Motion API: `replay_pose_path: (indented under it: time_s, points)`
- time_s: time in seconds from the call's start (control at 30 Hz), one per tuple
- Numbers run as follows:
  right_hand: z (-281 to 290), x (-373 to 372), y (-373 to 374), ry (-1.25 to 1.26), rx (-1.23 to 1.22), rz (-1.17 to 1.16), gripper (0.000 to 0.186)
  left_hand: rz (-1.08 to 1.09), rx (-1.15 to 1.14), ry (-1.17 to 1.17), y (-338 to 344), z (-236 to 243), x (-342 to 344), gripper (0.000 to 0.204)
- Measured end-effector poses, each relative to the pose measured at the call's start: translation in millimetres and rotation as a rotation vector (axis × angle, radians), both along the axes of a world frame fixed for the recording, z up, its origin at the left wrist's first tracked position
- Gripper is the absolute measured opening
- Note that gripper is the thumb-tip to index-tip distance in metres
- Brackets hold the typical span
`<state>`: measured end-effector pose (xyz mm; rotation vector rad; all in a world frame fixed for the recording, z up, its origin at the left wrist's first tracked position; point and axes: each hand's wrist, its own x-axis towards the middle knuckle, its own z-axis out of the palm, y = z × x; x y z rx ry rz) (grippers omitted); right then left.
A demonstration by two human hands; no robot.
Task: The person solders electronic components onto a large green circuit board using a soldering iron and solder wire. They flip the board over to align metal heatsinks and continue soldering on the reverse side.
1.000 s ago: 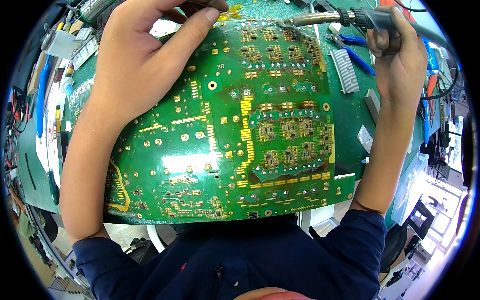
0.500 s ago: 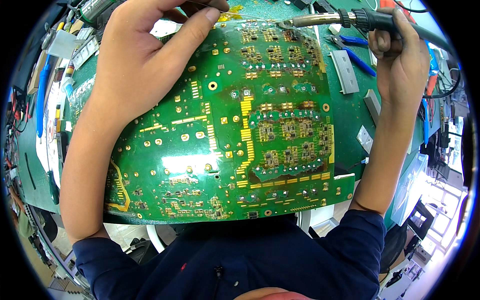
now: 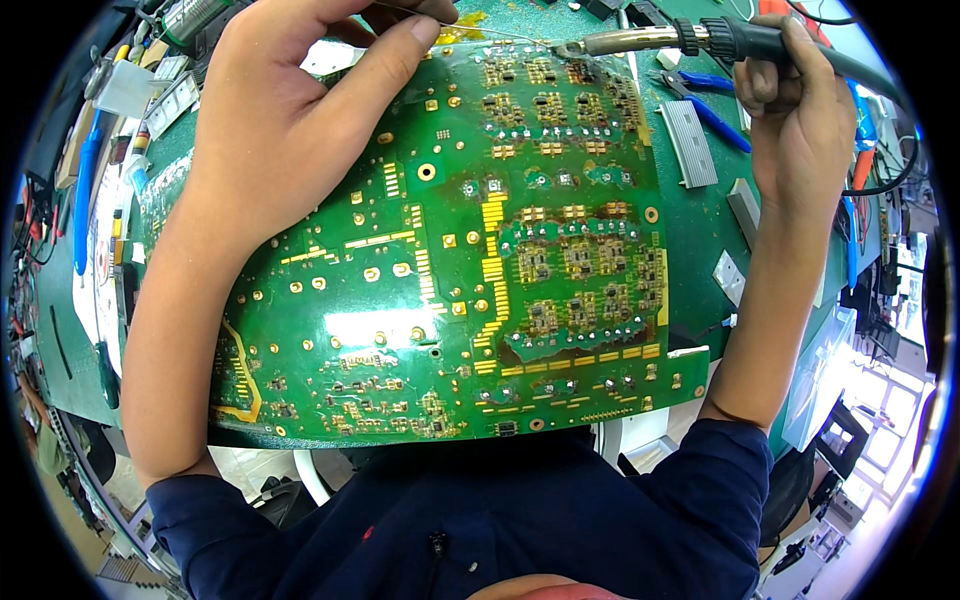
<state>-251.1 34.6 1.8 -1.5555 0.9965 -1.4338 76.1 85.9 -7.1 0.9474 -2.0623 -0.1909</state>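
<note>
A large green circuit board (image 3: 390,240) with gold pads and small components lies before me on the bench. My right hand (image 3: 800,110) is closed round the dark handle of a soldering iron (image 3: 640,39). The iron's tip rests at the board's far edge, near a browned patch. Thin solder wire (image 3: 490,31) runs from the pinched fingers of my left hand (image 3: 310,100) to that same tip. The left wrist and forearm reach over the board's left part and hide some of it. The left fingertips are partly cut off by the upper edge of the picture.
Right of the board are blue-handled cutters (image 3: 715,120), a grey finned heat sink (image 3: 690,143) and a small white plate (image 3: 729,277). A blue tool (image 3: 86,200) and a pale box (image 3: 125,90) sit at the left. A black cord (image 3: 890,185) curls at the right.
Almost nothing differs. My right hand has shifted very slightly left with the soldering iron, and the board sits a touch to the right. The solder wire still meets the tip.
</note>
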Motion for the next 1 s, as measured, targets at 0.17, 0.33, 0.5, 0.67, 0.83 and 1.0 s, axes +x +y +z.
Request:
replay_pose_path:
  time_s: [0.17, 0.33, 0.5, 0.67, 0.83, 1.0]
  points:
    - [0, 0, -2, -0.059, 0.011, 0.03, 0.033, 0.018, 0.025, -0.021, -1, 2, 1, 0.009]
    - [1, -5, -6, -0.064, -0.001, 0.03, 0.035, -0.009, 0.058, 0.013, -6, 2, 2, 0.009]
    - [2, -10, -9, -0.051, -0.004, 0.021, 0.037, -0.024, 0.078, -0.005, -8, -2, 2, 0.01]
    - [2, -11, -9, -0.052, 0.032, 0.026, 0.036, -0.017, 0.126, -0.054, -15, -4, 4, 0.01]
    - [0, -7, -8, -0.037, 0.048, -0.01, 0.035, -0.018, 0.113, -0.054, -16, -6, 5, 0.011]
    - [1, -7, -7, -0.031, 0.043, 0.008, 0.034, -0.028, 0.106, -0.067, -16, -5, 6, 0.01]
